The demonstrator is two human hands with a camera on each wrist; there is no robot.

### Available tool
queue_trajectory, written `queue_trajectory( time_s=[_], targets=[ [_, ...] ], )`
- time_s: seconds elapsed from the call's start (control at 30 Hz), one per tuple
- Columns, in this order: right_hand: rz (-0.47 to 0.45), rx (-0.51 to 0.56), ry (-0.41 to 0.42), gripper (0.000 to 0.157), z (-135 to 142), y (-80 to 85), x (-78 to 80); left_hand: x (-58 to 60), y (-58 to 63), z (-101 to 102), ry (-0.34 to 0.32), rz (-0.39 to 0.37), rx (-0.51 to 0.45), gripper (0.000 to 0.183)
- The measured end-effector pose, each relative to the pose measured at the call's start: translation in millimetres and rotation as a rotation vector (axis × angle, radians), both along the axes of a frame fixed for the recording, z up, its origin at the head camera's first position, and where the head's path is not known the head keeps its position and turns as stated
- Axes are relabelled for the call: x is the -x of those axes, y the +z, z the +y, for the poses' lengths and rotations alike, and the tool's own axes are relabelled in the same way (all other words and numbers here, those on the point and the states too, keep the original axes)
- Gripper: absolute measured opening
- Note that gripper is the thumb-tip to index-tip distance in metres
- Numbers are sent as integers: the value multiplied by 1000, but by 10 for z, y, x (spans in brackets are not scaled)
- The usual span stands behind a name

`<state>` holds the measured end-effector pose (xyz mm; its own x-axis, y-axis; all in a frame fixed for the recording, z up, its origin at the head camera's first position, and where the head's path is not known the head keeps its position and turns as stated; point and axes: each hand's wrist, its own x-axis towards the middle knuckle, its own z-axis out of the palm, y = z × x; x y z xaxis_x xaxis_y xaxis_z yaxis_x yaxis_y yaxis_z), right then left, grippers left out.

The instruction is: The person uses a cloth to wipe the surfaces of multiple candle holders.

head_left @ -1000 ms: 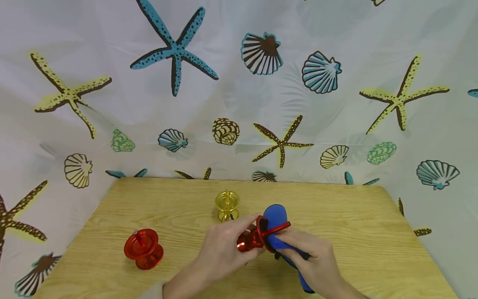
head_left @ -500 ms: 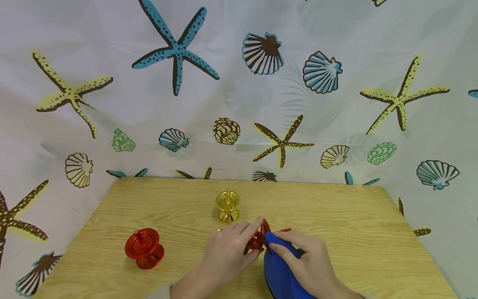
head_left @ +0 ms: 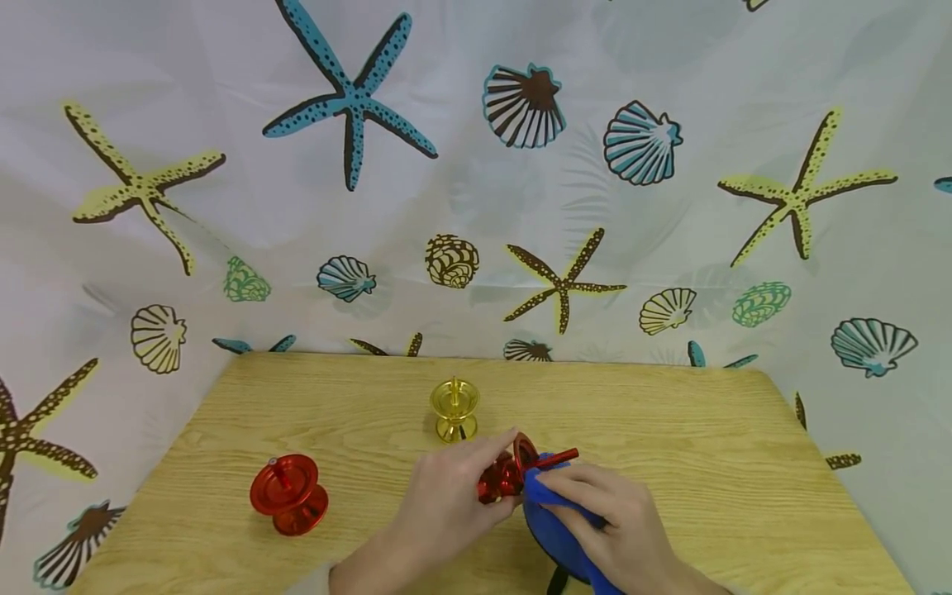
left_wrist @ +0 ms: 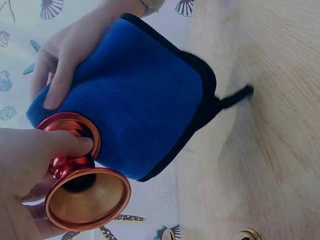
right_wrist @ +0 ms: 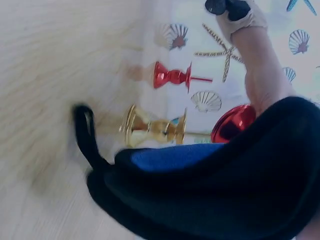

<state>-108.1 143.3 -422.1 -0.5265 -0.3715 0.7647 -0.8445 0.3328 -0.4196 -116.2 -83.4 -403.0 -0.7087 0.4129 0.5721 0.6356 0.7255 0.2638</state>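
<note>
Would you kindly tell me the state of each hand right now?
Left hand: closed, holding a red candle holder tipped sideways.
Right hand: closed, pinching a blue cloth.

Room type unclear: wood-grain table (head_left: 744, 471), seashell-print cloth (head_left: 476, 190) hung behind.

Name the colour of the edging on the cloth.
Black: the cloth has black edging, showing best in the left wrist view.

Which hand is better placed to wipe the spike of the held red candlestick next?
Probably the right hand: it pinches the blue cloth close beside the spike. The left hand is occupied, gripping the red candlestick with the spike pointing toward the cloth side.
</note>
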Motion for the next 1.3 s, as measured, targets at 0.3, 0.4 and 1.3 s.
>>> queue_trajectory(
  time_s=[0.3,0.4,1.3],
  targets=[
    [106,59,0,25,59,-62,54,4,6,6,-34,-64,-75,65],
    [145,82,-27,24,79,-49,73,-1,0,6,-37,-71,-82,66],
    [208,109,-141,29,89,-102,115,-18,36,14,-59,-211,-171,63]
  ],
)
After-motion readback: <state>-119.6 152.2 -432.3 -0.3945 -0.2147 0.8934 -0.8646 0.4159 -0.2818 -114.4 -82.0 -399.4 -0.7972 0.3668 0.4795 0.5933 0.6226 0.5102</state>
